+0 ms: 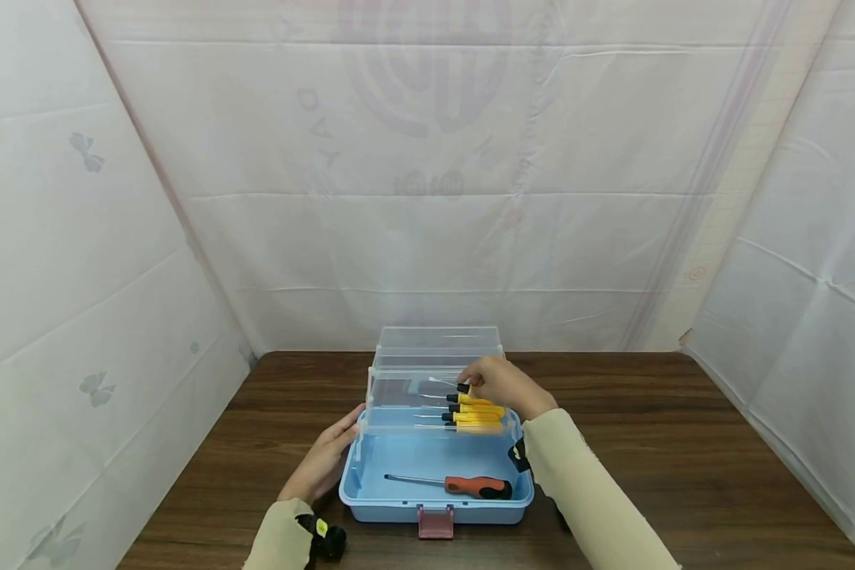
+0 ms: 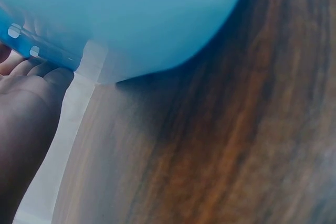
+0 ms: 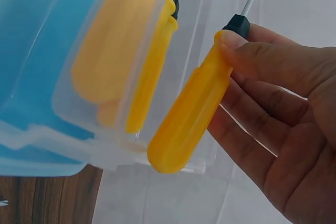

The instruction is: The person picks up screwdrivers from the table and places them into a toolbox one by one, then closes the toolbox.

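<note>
Screwdriver, yellow-handled (image 3: 189, 108): pinched near its black collar between thumb and fingers of right hand (image 1: 506, 385), at clear tray (image 1: 392, 428) of blue toolbox (image 1: 381, 513). More yellow screwdrivers (image 1: 484, 409) in tray. Left hand (image 1: 324, 459) touching toolbox's left side; grip, cannot tell. Risks: handle swinging down, from one-ended pinch; neighbours dislodged, from close spacing.

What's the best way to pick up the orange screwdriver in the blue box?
Probably grip the orange screwdriver by its thick handle, reaching down from above: it lies flat with its thin shaft pointing left, nothing covers it, and the blue box has walls around it.
</note>
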`<action>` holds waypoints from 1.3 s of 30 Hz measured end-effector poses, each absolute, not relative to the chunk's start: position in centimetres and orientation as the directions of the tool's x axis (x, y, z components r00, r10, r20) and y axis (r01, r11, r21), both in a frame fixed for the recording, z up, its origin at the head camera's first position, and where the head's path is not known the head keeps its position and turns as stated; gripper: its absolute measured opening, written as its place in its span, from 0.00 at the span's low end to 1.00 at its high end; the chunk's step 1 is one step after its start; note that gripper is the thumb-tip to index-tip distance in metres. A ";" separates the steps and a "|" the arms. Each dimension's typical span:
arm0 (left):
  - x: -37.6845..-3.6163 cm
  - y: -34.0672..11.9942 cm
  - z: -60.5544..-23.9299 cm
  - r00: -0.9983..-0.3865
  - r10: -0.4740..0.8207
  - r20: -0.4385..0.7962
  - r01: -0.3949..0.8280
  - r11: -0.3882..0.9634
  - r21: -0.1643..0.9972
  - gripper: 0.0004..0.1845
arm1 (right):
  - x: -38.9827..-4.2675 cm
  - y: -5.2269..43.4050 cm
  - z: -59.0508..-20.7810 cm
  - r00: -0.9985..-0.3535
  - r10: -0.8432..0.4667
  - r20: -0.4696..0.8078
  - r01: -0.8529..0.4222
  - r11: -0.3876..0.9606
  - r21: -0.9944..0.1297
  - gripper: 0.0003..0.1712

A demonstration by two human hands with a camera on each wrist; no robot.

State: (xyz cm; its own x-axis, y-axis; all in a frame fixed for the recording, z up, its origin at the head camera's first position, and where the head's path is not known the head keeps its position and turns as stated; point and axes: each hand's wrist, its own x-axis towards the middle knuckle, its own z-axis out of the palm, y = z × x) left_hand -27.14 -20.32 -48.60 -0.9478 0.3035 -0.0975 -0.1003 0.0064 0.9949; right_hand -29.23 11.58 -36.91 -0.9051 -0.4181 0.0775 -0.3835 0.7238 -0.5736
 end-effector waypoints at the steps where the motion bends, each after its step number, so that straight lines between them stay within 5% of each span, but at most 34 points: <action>1: -27.2 -20.3 -48.6 -0.947 0.306 -0.097 -0.099 0.007 0.995 0.29 | -29.3 11.5 -36.9 -0.905 -0.417 0.078 -0.384 0.727 -0.569 0.16; 39: -27.4 -20.0 -48.6 -0.950 0.295 -0.103 -0.105 0.009 0.994 0.28 | -29.4 10.5 -38.3 -0.892 -0.433 0.127 -0.440 0.769 -0.465 0.12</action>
